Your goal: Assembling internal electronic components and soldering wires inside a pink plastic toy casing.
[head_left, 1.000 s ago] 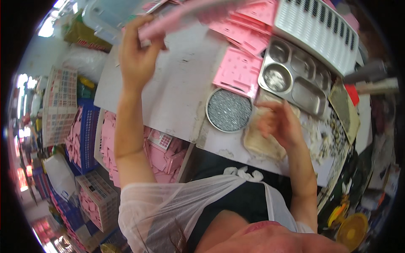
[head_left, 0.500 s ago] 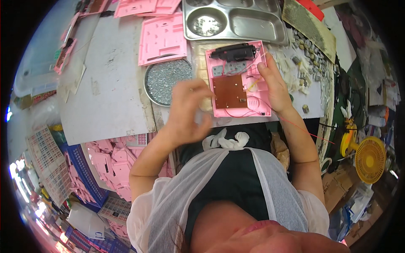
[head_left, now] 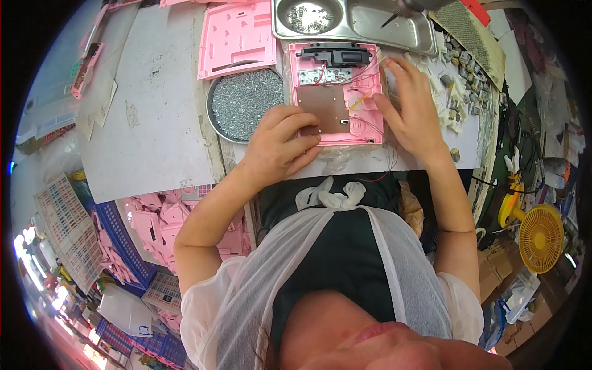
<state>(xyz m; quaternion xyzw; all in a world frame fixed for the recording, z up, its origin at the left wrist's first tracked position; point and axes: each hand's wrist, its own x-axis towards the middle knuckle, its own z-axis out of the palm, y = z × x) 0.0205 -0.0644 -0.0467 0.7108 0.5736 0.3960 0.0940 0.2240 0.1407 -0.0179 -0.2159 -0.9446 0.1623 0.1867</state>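
A pink plastic casing (head_left: 374, 139) lies open side up on the table in front of me. Inside it sit a brown circuit board (head_left: 327, 106), a long black part (head_left: 345, 58) along the far side, a silver metal plate (head_left: 322, 76) and thin wires. My left hand (head_left: 280, 145) is closed at the casing's near left corner, its fingertips at the board's edge; whatever lies between them is hidden. Along the right side rests my right hand (head_left: 414, 111), thumb and forefinger apart, the thumb tip by a yellow wire (head_left: 362, 100).
Left of the casing stands a round dish of small metal screws (head_left: 246, 102), a pink panel (head_left: 237, 40) overlapping its rim. A steel compartment tray (head_left: 425, 32) is behind, with a dark pointed tool (head_left: 401, 10) above it. Small metal parts (head_left: 465, 71) are scattered right; a yellow fan (head_left: 540, 238) stands lower right.
The casing has come down flat and shifted away from me. My left hand has moved to its near left corner. The right thumb and forefinger have spread; the dark tool has come into view.
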